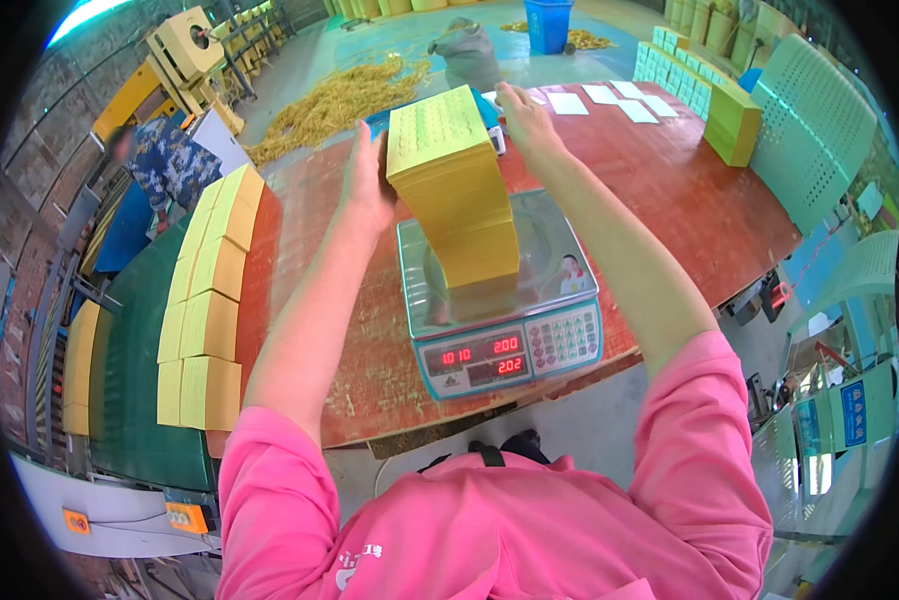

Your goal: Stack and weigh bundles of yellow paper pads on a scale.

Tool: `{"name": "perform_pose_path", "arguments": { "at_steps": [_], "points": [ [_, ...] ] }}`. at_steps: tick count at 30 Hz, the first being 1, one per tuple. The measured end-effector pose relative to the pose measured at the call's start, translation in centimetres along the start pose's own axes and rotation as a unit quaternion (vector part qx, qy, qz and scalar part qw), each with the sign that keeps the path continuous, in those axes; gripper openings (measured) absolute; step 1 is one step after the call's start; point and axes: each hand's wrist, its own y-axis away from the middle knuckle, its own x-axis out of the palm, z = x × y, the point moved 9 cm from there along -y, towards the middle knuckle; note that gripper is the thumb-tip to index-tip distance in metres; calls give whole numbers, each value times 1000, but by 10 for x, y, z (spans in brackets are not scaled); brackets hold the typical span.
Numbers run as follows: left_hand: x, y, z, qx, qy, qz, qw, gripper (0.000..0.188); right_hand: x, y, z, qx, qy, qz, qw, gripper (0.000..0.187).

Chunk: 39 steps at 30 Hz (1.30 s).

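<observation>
Looks partway through weighing, with a tall block of stacked yellow paper sheets (460, 205) standing on a silver-plated, pale-blue electronic scale (500, 312) and showing lit red digits. Has the bare left hand (372, 178) flat-palmed along the block's left side (touching or just beside, cannot tell) and the bare right hand (530, 125) unclenched, apparently released, near its right side. Suggests finished work in the rectangular yellow paper stacks (202, 322) lined up along the green-topped table (150, 380). Probably leaves this block to be taken off.

Red digits (508, 346) (lit) on scale (495, 319); white characters (856, 412) on sign (855, 436), shirt (560, 520).
</observation>
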Motion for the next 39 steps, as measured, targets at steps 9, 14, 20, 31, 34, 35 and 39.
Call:
{"name": "perform_pose_path", "arguments": {
  "at_steps": [9,14,20,31,34,35,39],
  "points": [
    [35,-2,22,3,187,77,979,82,48,26,-29,183,-245,119,945,58],
    [41,-5,26,-9,189,62,980,83,39,17,-34,182,-245,129,943,55],
    [29,-15,23,12,140,78,987,86,36,28,-28,202,-230,95,947,54],
    [39,-8,27,11,148,83,985,83,36,29,-28,163,-268,115,943,52],
    [18,-4,27,13,160,61,985,83,25,33,-39,219,-164,79,959,54],
    [2,0,27,12,158,38,987,83,13,29,-35,153,-109,62,980,55],
    [-98,36,22,96,-55,-175,978,80,-119,23,-89,-25,89,-25,995,53]
  ]
}}
